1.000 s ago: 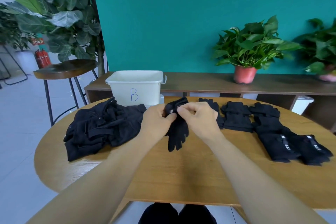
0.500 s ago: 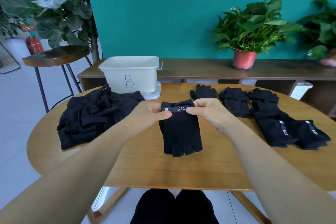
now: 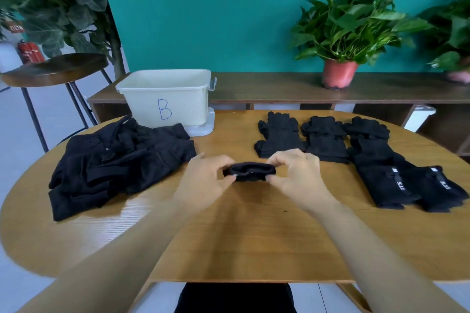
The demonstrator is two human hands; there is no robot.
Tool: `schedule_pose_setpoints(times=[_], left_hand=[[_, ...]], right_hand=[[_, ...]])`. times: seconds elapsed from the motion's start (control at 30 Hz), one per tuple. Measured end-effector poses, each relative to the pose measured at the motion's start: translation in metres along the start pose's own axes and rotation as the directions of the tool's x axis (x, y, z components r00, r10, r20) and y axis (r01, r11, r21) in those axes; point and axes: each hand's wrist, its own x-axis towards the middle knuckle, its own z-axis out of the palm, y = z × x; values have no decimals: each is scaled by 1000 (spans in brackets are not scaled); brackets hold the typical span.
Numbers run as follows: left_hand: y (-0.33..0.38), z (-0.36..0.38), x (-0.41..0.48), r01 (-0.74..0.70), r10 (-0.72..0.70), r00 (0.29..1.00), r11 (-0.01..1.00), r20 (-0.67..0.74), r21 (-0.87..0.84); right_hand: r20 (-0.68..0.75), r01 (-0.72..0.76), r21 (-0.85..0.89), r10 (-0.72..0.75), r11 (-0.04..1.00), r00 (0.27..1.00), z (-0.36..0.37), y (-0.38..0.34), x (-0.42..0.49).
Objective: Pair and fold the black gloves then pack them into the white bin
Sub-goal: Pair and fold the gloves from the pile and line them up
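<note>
Single view, head-worn, wide-angle; looks forward and down across the tabletop [image 3: 241, 236] from its near edge; forearms enter from the bottom corners; frame centres on the glove [image 3: 250, 171] between left hand [image 3: 203, 180] and right hand [image 3: 300, 175], close to the lens; bin [image 3: 165, 99] at the far edge; wall [image 3: 229, 7] fills the top; lap [image 3: 234, 297] at the bottom margin.

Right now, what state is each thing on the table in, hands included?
glove bundle: folded small, pinched at both ends.
left hand: pinches the bundle's left end.
right hand: pinches the bundle's right end.
white bin: upright, uncovered, contents hidden.
glove heap: jumbled.
glove row: laid flat.
</note>
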Motion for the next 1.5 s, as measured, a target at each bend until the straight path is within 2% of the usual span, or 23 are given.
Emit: schedule_pose_setpoints(times=[0.1, 0.2, 0.37, 0.43, 0.5, 0.53, 0.6, 0.67, 0.77, 0.83, 1.13, 1.37, 1.5], left_hand=[[-16, 27, -46, -159, 141, 986, 962, 95, 223], [-24, 39, -77, -243, 213, 967, 937, 141, 251], [-21, 24, -81, -186, 173, 982, 953, 75, 239], [-9, 22, -67, -174, 169, 985, 954, 39, 246], [11, 26, -50, -205, 193, 979, 936, 68, 287], [19, 31, -44, -221, 196, 974, 924, 111, 311], [26, 45, -35, -208, 135, 968, 904, 213, 373], [23, 56, -34, -142, -16, 953, 860, 304, 490], [10, 61, -44, -10, -232, 910, 817, 344, 576], [3, 62, -53, 36, -306, 880, 806, 363, 591], [1, 65, -60, 137, -382, 877, 781, 292, 609], [-3, 55, -60, 118, -354, 884, 802, 306, 585], [-8, 35, -60, 143, -341, 905, 805, 253, 576]], right_hand=[[60, 125, -159, -117, 979, 991, 27, 16, -44], [80, 203, -221, -190, 954, 979, 45, 31, -73], [-71, 129, -190, -145, 973, 987, 37, 33, -77], [-133, 92, -229, -124, 969, 983, 34, 29, -66], [-120, 80, -315, -123, 946, 985, 36, 19, -55], [-69, 81, -357, -113, 931, 991, 38, 14, -50], [79, 90, -419, -63, 904, 995, 46, 5, -42], [205, 124, -487, -25, 865, 978, 53, 1, -38], [387, 217, -502, -7, 837, 922, 64, 3, -35], [470, 205, -465, 44, 861, 881, 72, 10, -40], [448, 76, -449, 151, 890, 881, 82, 16, -46], [486, 28, -444, 215, 895, 847, 78, 10, -41], [432, -4, -382, 182, 924, 883, 67, -3, -36]])
